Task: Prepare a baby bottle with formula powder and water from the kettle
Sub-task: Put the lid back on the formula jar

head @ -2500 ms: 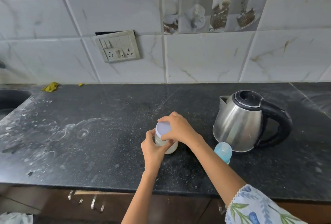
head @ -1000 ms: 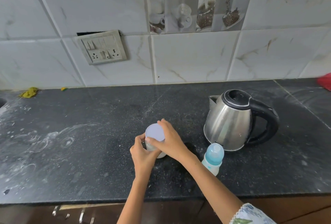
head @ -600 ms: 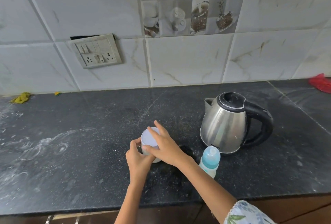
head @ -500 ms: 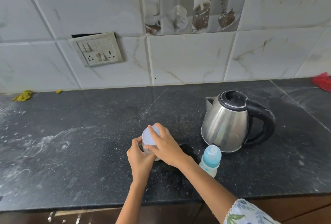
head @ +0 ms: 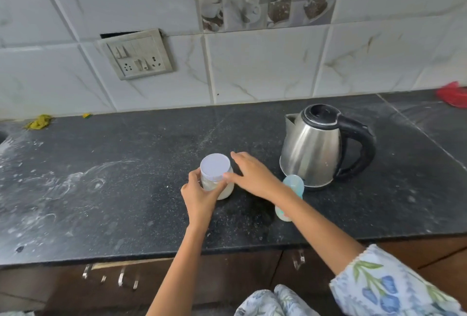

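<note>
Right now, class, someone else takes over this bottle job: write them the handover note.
Left hand grips the formula jar, which stands on the counter.
Right hand is beside the jar's lid, fingers straight, thumb at the rim.
Baby bottle stands capped by the kettle, partly behind the right forearm.
Done: things gathered.
Left: open jar and bottle, add powder, pour water.

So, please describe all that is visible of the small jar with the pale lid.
The jar is small, clear and round, with a flat pale lilac lid on top. It stands upright on the dark counter, holding something whitish. The left hand grips its side; the right hand has its thumb at the lid's rim.
</note>
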### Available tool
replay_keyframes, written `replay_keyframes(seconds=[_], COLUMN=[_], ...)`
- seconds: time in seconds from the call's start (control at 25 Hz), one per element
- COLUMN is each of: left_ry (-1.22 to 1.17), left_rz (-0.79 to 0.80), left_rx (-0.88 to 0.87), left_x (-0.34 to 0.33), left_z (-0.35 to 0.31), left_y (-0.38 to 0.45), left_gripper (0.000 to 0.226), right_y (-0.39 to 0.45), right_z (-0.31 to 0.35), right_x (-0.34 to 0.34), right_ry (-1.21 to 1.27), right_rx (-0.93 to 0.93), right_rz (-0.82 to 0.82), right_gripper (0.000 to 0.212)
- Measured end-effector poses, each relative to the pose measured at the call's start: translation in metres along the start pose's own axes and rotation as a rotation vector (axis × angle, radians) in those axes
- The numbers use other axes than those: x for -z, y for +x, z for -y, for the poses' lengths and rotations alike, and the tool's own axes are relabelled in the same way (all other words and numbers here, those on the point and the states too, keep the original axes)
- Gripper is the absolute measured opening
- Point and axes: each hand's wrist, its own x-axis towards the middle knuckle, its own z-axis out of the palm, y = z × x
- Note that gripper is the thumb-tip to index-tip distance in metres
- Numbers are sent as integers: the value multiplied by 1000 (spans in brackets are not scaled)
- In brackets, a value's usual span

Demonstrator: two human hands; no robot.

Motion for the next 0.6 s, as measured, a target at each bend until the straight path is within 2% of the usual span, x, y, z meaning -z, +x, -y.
replay_keyframes(seconds=[0.08,0.16,0.32,0.48,0.6], left_ry=[7,17,40,103,116], left_rz=[0,-6,3,-15,-32], left_rx=[11,25,21,-11,-34], left_x=[-2,-3,0,2,2], left_z=[3,4,3,2,3], left_y=[1,2,7,11,9], left_gripper=[73,74,76,80,81], right_y=[-28,-56,-99,-94,-63], right_z=[-20,-38,-59,-67,-67], right_x=[36,60,67,52,46], right_ry=[-112,-152,-297,-73,-22], right_rx=[19,-12,-108,-149,-111], right_rz=[10,42,11,-68,-88], right_gripper=[53,47,61,58,57])
